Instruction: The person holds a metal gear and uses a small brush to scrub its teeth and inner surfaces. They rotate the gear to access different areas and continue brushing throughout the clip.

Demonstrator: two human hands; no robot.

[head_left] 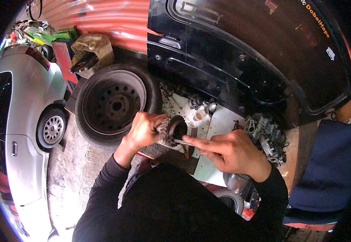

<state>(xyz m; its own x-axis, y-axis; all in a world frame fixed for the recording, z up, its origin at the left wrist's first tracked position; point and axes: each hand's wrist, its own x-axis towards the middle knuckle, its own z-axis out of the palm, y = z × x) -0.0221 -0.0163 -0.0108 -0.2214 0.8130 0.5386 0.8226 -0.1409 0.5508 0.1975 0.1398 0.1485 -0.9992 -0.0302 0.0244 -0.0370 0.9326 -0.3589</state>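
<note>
My left hand [141, 130] is closed around the shaft end of a dark metal gear [168, 132], whose slanted teeth face the hand. A dark ring-shaped face of the gear is turned to the right. From the other side comes my right hand [236, 152], forefinger stretched along a thin, light metal strip [182, 141] pinched in its fingers. The strip's left end meets or lies just in front of the gear's lower right edge; I cannot tell which. Its exact kind is hidden by the fingers.
A tyre on a steel wheel [119, 103] lies left of my hands. Beyond them, small metal parts [199, 115] rest on a white board [216, 129]. An engine part [266, 137] sits at the right, below a black car panel [224, 52]. A silver car [26, 109] stands far left.
</note>
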